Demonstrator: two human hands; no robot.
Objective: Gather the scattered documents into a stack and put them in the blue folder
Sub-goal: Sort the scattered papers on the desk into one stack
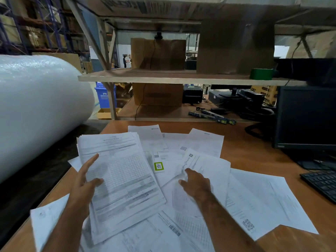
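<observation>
White printed documents lie scattered over the brown wooden desk (254, 153). My left hand (85, 180) holds a thick stack of sheets (121, 179) by its left edge, thumb on top, the stack raised a little over the loose papers. My right hand (194, 182) pinches the lower edge of one loose sheet (209, 166) in the middle of the desk, lifting it. A paper with a green and white label (158, 166) lies between the hands. More loose sheets (263, 200) spread to the right and near the front edge. No blue folder is in view.
A large roll of bubble wrap (36, 110) fills the left side. A black monitor (307, 117) and keyboard (321, 184) stand at the right. Behind the desk a shelf (163, 79) carries cardboard boxes and a green tape roll (260, 74); cables and devices sit below it.
</observation>
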